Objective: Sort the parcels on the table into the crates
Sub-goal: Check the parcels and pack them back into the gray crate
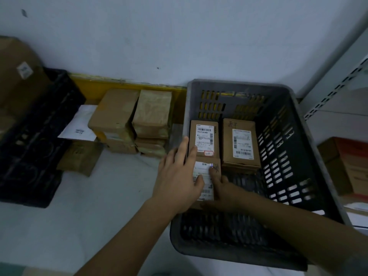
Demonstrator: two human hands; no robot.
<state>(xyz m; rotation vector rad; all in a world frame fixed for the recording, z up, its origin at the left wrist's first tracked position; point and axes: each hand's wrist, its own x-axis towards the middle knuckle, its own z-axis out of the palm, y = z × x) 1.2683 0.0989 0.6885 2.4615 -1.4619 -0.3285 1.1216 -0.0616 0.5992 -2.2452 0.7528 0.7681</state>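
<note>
Both hands gripping labelled parcel inside grey crate. Hemmed by two boxes behind. Stacked parcels, black crate left on bench.

A plain pale wall with small dark marks stands behind the white table. A yellow strip runs along its far edge. Light is dim. Perforated metal shelving stands at the right edge.

Single head-worn view, looking forward and steeply down from close above the table; wall far, grey crate right, black crate left, wide-angle bending at edges.
</note>
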